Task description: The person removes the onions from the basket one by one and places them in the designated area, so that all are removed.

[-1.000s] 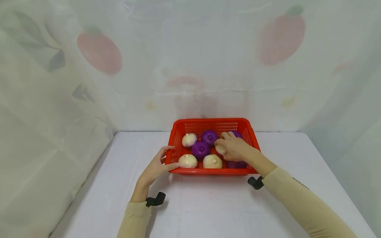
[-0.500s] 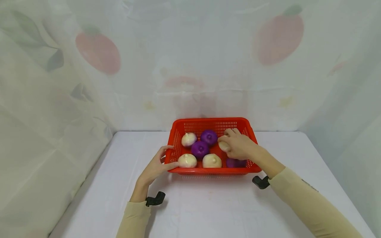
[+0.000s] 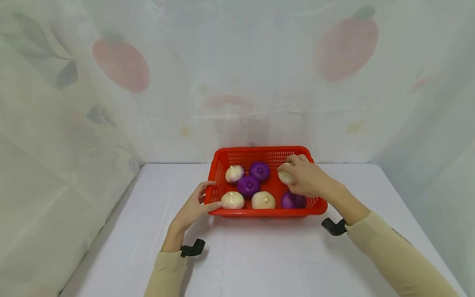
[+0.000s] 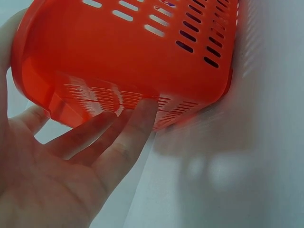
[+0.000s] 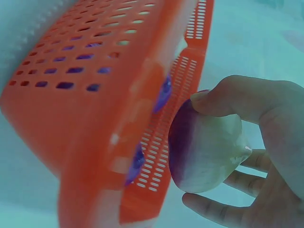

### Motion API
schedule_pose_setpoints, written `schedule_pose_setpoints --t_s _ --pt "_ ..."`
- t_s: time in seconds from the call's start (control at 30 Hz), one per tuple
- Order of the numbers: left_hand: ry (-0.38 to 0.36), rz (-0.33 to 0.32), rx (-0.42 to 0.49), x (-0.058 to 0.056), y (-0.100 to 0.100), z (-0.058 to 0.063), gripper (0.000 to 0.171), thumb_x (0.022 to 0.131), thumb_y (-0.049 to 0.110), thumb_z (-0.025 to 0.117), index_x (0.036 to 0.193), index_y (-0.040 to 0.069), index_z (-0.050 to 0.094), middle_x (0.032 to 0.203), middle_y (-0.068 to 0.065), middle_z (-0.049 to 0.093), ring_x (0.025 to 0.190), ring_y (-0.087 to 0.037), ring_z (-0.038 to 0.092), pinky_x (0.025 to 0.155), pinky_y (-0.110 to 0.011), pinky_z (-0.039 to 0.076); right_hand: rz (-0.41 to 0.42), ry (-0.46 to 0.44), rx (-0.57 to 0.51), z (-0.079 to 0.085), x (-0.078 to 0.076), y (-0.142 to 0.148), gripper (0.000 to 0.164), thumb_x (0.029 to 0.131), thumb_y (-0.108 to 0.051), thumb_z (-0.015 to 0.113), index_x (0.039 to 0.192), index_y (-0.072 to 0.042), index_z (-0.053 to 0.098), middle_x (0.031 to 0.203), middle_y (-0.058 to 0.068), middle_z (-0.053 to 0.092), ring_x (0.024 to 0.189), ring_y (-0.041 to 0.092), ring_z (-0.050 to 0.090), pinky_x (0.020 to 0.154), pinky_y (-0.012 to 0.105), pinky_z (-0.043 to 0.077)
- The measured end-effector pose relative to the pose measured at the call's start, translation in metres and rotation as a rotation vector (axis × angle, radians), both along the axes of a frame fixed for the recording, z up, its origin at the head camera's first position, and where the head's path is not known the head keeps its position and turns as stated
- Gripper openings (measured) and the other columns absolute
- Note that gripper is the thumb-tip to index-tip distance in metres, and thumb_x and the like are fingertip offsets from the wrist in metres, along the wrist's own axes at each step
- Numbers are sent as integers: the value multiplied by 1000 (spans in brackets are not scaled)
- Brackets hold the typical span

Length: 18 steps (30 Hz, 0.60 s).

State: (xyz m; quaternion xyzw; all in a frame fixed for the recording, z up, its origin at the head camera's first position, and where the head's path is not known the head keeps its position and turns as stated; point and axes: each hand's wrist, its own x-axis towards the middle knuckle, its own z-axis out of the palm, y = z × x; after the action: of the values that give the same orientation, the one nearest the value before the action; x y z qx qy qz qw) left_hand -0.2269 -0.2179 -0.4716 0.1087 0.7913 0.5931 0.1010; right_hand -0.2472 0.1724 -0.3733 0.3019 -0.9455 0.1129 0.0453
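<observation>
White-and-purple bulb [image 3: 285, 175]: held in the right hand [image 3: 309, 178], thumb on one side and fingers curled round the other, above the basket end nearest that hand; in the right wrist view its purple side faced the basket and its pointed nub the palm. Handling (judged): light and firm, perhaps a hollow model; the glossy skin likely a little slippery, damage from a normal grip unlikely. Best hold: across the widest part, thumb opposing fingers, as taken, rather than by the small nub. Red basket [image 3: 259, 212]: between the hands, its end corner gripped by the left hand [image 3: 191, 209], thumb over the near rim, fingers along the outer wall; probably thin, flexible plastic. Inside, just below the right hand: a purple bulb [image 3: 292, 201]. Toward the left hand: two more purple bulbs [image 3: 249, 187] and three pale bulbs [image 3: 232, 200]. Anything behind the right hand was hidden. Table [image 3: 259, 264] under basket and forearms. Against the frame half a second earlier: right hand and held bulb had shifted farther from the left hand and higher in the head view (lifted or moved away, could not tell which); the purple bulb below showed more fully. Left hand and the other visible bulbs: no clear change.
</observation>
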Motion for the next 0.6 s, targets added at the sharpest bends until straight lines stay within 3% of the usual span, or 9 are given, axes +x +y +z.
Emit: schedule_pose_setpoints --t_s 0.23,0.6 --pt "0 -2 -1 0 -1 1 75 88 26 81 150 19 40 154 -14 40 135 -41 45 103 -57 43 -20 13 -5 11 5 8 49 81 -9 75 128 -16 66 131 17 52 123 39 45 86 55 54" --pt "-7 -2 1 0 0 2 75 88 24 81 150 18 40 153 -12 41 133 -39 47 102 -56 44 -109 30 -16 24 6 30 51 82 -12 74 131 -14 63 135 22 50 123 46 44 83 62 54"
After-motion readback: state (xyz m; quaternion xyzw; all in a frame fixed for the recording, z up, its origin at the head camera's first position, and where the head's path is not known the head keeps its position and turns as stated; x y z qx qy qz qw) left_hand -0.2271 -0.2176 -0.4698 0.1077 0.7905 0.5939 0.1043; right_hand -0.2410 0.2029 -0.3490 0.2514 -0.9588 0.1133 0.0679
